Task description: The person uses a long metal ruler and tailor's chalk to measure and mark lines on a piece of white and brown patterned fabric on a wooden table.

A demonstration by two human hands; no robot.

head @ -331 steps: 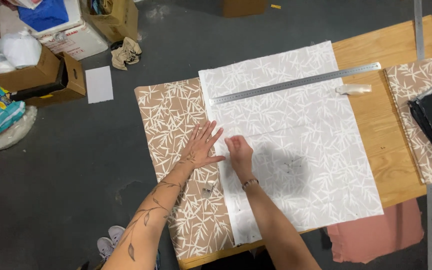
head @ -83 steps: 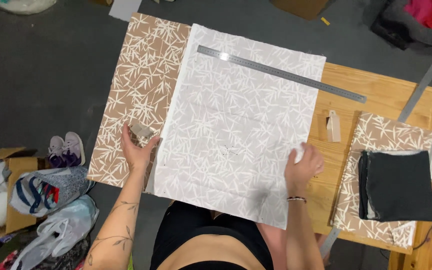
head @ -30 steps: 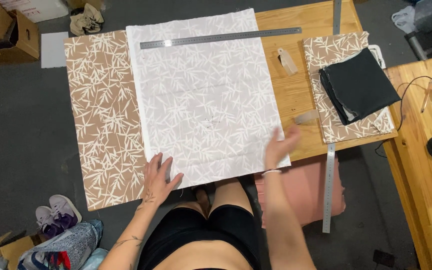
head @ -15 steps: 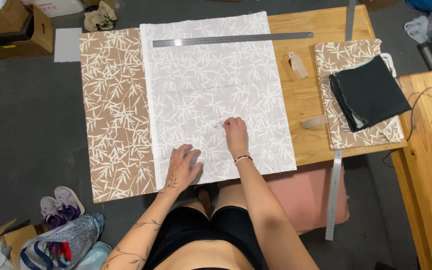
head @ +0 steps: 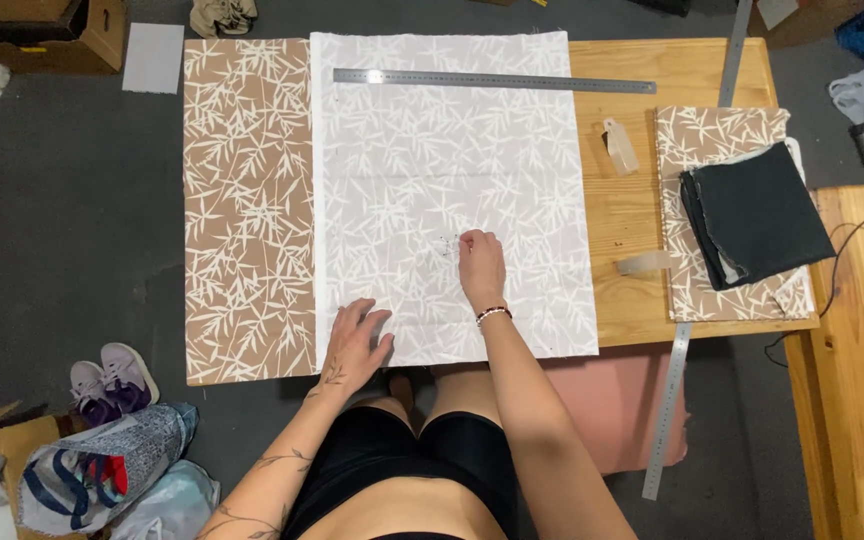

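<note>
Fabric: pale leaf-print fabric (head: 452, 190) lies flat across the tabletop (head: 642, 220).
Left hand (head: 357, 335): grip open, palm pinning the fabric's near edge, seemingly to steady it.
Right hand (head: 480, 268): fingertips pinched mid-fabric; contents unclear.
Ruler (head: 492, 81): along the fabric's far edge.

a wooden table (head: 632, 230) is filling the frame's middle, carrying leaf-print fabric (head: 392, 190), a folded stack (head: 742, 220) at right, and a small tag (head: 619, 146) between them.
</note>
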